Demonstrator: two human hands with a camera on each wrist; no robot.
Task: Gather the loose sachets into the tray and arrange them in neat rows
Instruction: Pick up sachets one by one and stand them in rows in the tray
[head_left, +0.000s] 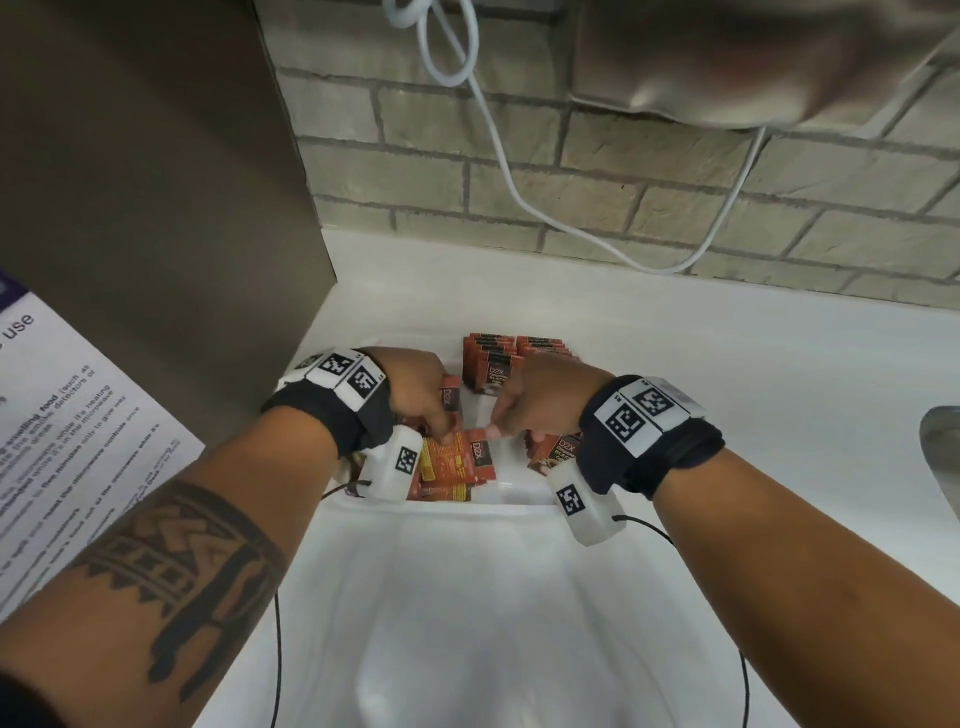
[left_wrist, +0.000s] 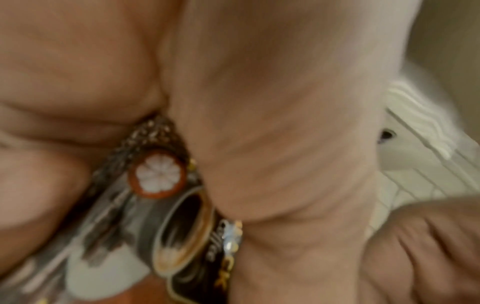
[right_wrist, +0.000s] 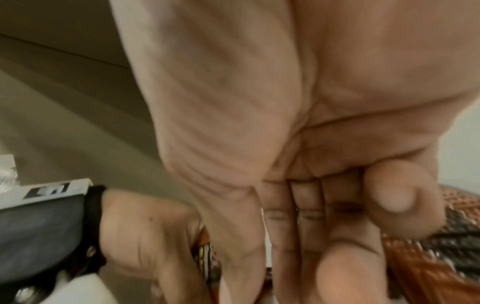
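- Left hand, knuckles up over the white tray, fingers grasping a sachet.
- Right hand reaches down; fingertip touches a loose sachet labelled "D2X".
- Upright sachet rows fill the tray's far end.

The head view is evenly and softly lit, sharp at centre, with straight grout lines of the grey brick wall bowing toward the edges. Both wrist views are dimmer, warm-toned and smeared with blur; skin fills them out of focus at close range.
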